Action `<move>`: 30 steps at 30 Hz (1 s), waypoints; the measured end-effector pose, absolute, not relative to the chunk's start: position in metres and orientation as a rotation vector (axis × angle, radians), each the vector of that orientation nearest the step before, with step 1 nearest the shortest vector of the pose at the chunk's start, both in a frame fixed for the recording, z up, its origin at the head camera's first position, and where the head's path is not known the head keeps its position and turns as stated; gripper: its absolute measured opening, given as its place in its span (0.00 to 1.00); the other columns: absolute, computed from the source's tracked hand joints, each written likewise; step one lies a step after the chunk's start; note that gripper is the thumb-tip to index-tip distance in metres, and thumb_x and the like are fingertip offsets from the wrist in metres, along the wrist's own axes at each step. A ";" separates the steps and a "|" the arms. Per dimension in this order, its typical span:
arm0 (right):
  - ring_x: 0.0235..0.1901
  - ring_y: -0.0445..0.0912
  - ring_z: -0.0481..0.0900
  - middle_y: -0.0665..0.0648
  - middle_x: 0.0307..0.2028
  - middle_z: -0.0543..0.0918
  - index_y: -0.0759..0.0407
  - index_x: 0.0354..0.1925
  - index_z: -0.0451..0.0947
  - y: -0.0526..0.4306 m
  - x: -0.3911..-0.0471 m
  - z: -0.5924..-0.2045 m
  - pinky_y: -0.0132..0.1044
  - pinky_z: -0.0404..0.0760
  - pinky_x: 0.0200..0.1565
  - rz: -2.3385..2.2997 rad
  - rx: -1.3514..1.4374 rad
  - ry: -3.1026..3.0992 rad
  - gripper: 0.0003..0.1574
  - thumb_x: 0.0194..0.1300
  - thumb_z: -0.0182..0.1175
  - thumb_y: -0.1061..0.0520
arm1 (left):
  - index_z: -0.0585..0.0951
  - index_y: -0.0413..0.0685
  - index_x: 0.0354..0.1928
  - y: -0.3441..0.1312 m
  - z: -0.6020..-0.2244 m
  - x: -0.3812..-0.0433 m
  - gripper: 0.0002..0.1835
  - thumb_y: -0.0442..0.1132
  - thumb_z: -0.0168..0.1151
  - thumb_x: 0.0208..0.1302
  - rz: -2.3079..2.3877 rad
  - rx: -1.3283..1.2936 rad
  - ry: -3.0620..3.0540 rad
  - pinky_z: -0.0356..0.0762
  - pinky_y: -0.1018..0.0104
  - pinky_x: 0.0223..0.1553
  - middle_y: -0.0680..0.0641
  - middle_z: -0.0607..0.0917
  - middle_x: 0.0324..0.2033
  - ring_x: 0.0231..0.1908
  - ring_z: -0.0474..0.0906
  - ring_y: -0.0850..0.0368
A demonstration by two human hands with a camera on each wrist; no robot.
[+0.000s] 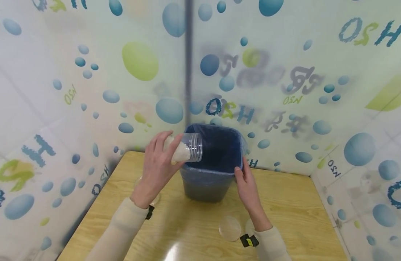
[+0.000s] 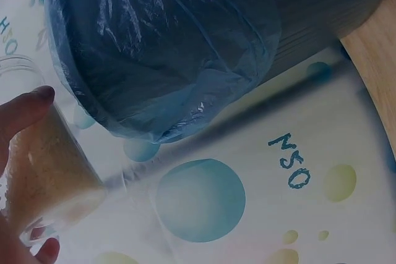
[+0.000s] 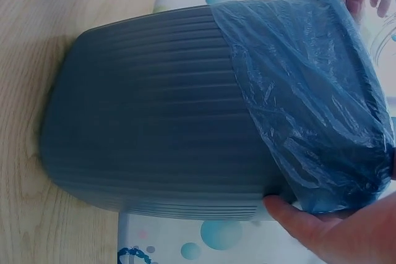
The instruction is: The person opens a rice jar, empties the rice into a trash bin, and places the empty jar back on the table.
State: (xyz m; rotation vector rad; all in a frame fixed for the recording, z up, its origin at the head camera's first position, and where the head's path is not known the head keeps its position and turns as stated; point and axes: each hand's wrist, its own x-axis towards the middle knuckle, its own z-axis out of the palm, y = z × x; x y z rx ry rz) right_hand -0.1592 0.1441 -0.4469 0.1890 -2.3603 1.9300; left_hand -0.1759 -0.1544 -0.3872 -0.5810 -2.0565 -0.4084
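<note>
My left hand [image 1: 159, 156] grips a clear jar [image 1: 194, 146] around its body. The jar is tipped sideways, its open mouth at the left rim of a dark blue-grey bin [image 1: 205, 190]. A pale, off-white material fills the lower part of the jar [image 2: 52, 165], while the neck looks clear. A thin blue plastic bag [image 3: 297, 85] lines the bin and folds over its rim. With fingers and thumb, my right hand [image 1: 247, 185] holds the bin's right rim. In the right wrist view the thumb presses the ribbed wall just below the bag. The bin's inside is dark.
The bin stands on a wooden table [image 1: 292, 203], near its back edge. Clear round discs, perhaps lids [image 1: 230, 228], lie by my right wrist, and another is partly hidden under my left wrist. Sheets printed with bubbles [image 1: 141, 61] rise behind and at both sides.
</note>
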 end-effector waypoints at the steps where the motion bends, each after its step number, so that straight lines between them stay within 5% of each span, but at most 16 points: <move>1: 0.78 0.58 0.52 0.62 0.82 0.45 0.61 0.83 0.40 0.144 -0.159 -0.447 0.54 0.57 0.75 1.924 0.183 -2.366 0.40 0.85 0.43 0.50 | 0.76 0.51 0.68 -0.154 -0.386 -0.176 0.53 0.41 0.92 0.33 -0.400 -0.580 -2.056 0.74 0.38 0.53 0.34 0.75 0.62 0.59 0.72 0.33; 17: 0.78 0.59 0.53 0.60 0.82 0.44 0.59 0.83 0.40 0.144 -0.156 -0.445 0.56 0.57 0.75 1.867 0.172 -2.425 0.41 0.85 0.43 0.46 | 0.76 0.52 0.68 -0.151 -0.383 -0.180 0.55 0.33 0.92 0.29 -0.331 -0.594 -2.076 0.72 0.40 0.63 0.32 0.74 0.62 0.65 0.67 0.29; 30: 0.77 0.58 0.57 0.60 0.82 0.47 0.59 0.83 0.43 0.145 -0.154 -0.446 0.55 0.61 0.73 1.858 0.145 -2.402 0.42 0.84 0.45 0.45 | 0.77 0.54 0.68 -0.141 -0.384 -0.183 0.49 0.32 0.88 0.38 -0.281 -0.590 -2.081 0.80 0.38 0.51 0.32 0.74 0.62 0.67 0.65 0.29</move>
